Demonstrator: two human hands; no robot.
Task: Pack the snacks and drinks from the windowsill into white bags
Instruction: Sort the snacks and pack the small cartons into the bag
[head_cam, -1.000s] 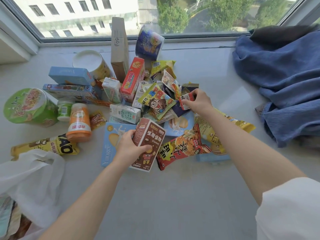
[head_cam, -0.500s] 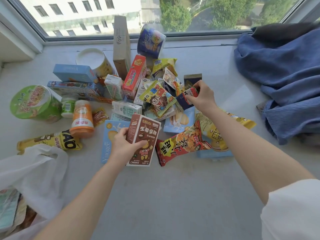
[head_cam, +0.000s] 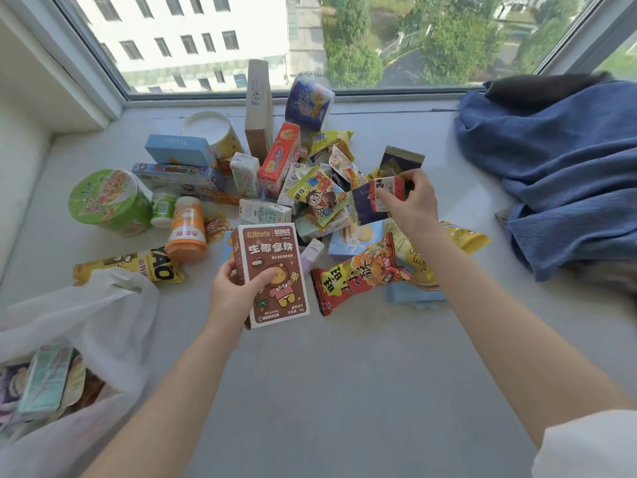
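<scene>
My left hand grips a brown biscuit box with a cartoon bear, held upright above the windowsill. My right hand pinches a small red and white packet together with a dark blue packet, lifted over the snack pile. A white bag lies open at the lower left with several packets inside. A red snack bag lies just right of the brown box.
A green noodle bowl, an orange bottle and a yellow packet lie at the left. Blue boxes, a tall carton and a blue cup stand behind. Blue cloth fills the right side.
My left hand has raised the brown box off the pile and turned it upright. My right hand has lifted the small red packet and the dark blue packet up from the pile.
</scene>
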